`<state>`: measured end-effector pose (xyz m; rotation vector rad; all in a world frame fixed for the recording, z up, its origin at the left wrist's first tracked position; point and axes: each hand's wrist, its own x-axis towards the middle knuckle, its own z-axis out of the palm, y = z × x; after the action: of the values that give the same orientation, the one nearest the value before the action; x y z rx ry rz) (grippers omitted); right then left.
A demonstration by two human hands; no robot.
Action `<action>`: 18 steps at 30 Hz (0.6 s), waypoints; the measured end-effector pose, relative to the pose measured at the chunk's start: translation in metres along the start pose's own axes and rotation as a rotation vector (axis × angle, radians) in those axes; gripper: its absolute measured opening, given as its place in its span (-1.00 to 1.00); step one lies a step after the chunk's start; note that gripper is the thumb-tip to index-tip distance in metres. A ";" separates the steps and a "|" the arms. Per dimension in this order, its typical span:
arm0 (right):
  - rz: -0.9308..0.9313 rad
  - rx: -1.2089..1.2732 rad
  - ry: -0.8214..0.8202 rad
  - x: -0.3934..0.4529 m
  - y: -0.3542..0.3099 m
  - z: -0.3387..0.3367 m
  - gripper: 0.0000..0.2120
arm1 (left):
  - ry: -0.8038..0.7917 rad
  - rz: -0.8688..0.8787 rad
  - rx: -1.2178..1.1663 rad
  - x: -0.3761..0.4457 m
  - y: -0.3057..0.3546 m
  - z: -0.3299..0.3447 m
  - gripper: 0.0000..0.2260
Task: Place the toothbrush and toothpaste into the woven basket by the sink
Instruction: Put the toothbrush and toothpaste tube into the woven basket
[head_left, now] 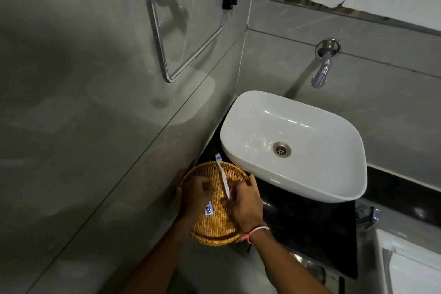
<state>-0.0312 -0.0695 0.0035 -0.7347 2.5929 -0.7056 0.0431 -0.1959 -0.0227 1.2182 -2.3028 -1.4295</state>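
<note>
A round woven basket [216, 229] in golden wicker sits on the dark counter left of the white sink [334, 141]. My right hand [244, 207] is shut on the handle of a white toothbrush [223, 175], whose bristle end points away past the basket's far rim. My left hand [194, 196] is over the basket's left side, fingers curled on a small white and blue toothpaste tube [209, 208] that lies low over the basket's floor. Most of the tube is hidden under the hand.
A chrome wall tap [322, 69] hangs above the sink. A chrome towel ring [179, 38] is on the left wall, close beside the basket. The dark counter [310, 229] runs right, with another chrome fitting [367, 217] at its far end.
</note>
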 end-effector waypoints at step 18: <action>0.031 -0.015 -0.072 0.011 0.001 0.030 -0.70 | -0.163 0.339 0.439 0.039 -0.010 0.010 -0.45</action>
<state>-0.0269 -0.0862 -0.0232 -0.7090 2.5416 -0.6398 0.0178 -0.2186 -0.0464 0.7567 -2.8666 -0.9702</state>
